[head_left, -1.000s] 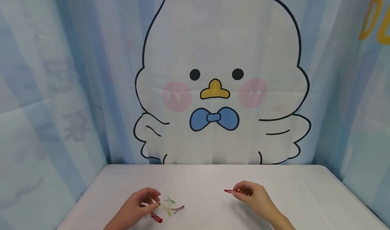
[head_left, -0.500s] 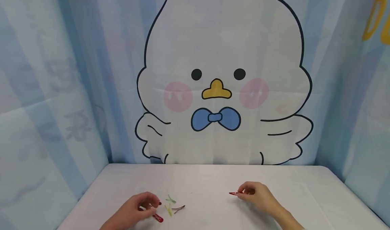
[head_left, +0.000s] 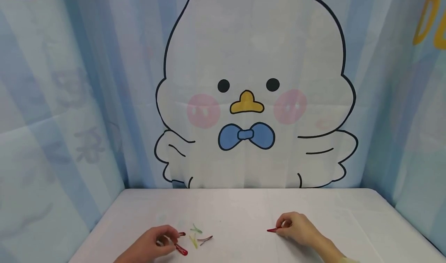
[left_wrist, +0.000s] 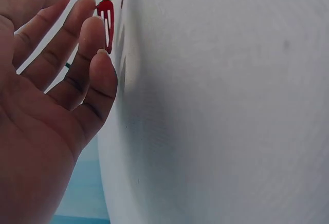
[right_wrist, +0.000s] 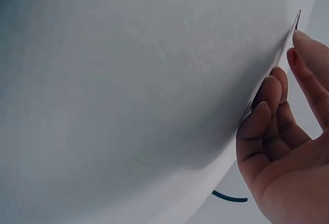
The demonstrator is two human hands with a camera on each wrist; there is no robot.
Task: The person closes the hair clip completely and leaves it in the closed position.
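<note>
Clip (head_left: 271,230) pinched in the right hand (head_left: 296,229)

We see this red clip between the thumb and fingers, its narrow end jutting out towards the left, low by the white tabletop (head_left: 237,216); we cannot tell whether it touches the surface. In the right wrist view it shows only as a thin edge past the fingertips. The left hand (head_left: 153,240) is well apart from the right, its fingers gently curved, and we see it slack rather than gripping. Just beside its fingertips are a near red clip (head_left: 182,250) and a far red clip (head_left: 182,234), though we cannot tell whether either is touched. A little farther right, near one another, lie a green piece (head_left: 196,229), a yellow piece (head_left: 193,241) and a forked dark piece (head_left: 204,239). Behind the tabletop hangs a blue curtain (head_left: 136,62) with a big white cartoon bird (head_left: 247,62) printed on it.
</note>
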